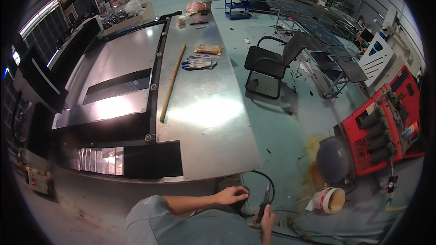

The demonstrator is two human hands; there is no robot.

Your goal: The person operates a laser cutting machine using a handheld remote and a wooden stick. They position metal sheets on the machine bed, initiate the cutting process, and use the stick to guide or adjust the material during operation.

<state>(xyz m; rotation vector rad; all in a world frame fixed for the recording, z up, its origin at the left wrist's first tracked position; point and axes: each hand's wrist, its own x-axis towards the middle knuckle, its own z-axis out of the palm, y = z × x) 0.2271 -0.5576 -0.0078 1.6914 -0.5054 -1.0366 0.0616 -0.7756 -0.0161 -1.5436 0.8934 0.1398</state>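
My right hand [268,221] is closed around a slim black hand tool [263,208] with a narrow grey tip pointing up. What kind of tool it is I cannot make out. A black hose [272,186] curves close beside its tip. My left hand [231,195] is just left of it, palm down, with its fingers stretched out and loosely bent, holding nothing that I can see. Below those fingers is a dark shape, partly hidden. Both hands are in front of the near end of a long metal table [209,149].
On the table lie a wooden stick [173,81], work gloves [199,62] and a wrapped packet [209,49]. A black chair [268,63] stands to the right. Nearer are a red machine [372,131], a tipped bucket [335,200] and hoses on the floor.
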